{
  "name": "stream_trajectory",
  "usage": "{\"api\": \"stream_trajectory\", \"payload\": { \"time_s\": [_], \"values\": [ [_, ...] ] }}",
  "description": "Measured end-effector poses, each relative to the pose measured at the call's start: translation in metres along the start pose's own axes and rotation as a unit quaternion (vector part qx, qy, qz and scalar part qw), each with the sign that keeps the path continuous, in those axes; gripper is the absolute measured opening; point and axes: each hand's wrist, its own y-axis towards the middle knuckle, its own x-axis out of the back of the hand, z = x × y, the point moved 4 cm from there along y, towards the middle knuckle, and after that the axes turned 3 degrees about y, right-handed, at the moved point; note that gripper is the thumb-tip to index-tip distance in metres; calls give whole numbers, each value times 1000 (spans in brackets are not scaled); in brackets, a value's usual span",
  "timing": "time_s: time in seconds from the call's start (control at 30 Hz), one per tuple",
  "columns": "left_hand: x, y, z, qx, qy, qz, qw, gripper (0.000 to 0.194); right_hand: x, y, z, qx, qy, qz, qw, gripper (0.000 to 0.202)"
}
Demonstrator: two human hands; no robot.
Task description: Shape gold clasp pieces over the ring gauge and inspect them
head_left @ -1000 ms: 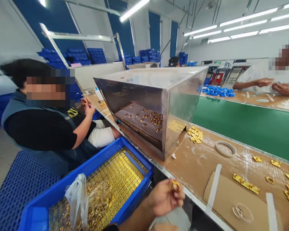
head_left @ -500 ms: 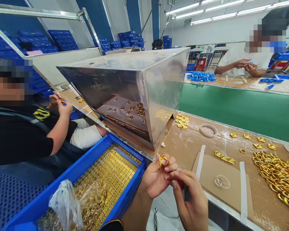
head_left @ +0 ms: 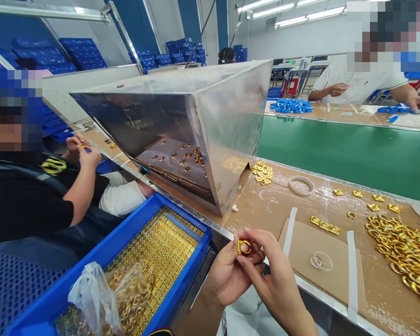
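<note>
Above the bench's front edge my left hand pinches a small gold metal ring piece with a flat bar on one side. My right hand meets it from the right, its thumb and forefinger closed about the ring's right side. Part of the piece is hidden by the fingers. On the bench to the right lie a large heap of gold rings, a single ring and a short row of gold square pieces. More gold pieces are piled beside the metal hood.
A steel hood stands on the bench. At left a blue tray holds gold parts and a plastic bag. A tape roll and taped cardboard lie right. Co-workers sit at left and beyond the green belt.
My right hand has moved up and left onto the gold ring piece, which now sits lower and turned. The co-worker across the belt has spread their hands, one reaching to the right.
</note>
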Motion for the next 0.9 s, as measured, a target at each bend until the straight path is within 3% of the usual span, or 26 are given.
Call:
{"api": "stream_trajectory", "payload": {
  "time_s": [0.27, 0.6, 0.9],
  "values": [
    [5, -4, -1, -30, 35, 7, 999, 32, -6, -5, -5, -21, 42, -4, 999, 44],
    [17, -5, 0, 2, 29, 38, 999, 41, -11, -10, -11, -6, 68, -2, 998, 48],
    [10, -7, 1, 8, -13, 42, 999, 37, -12, -7, -12, -25, 119, 27, 992, 50]
  ]
}}
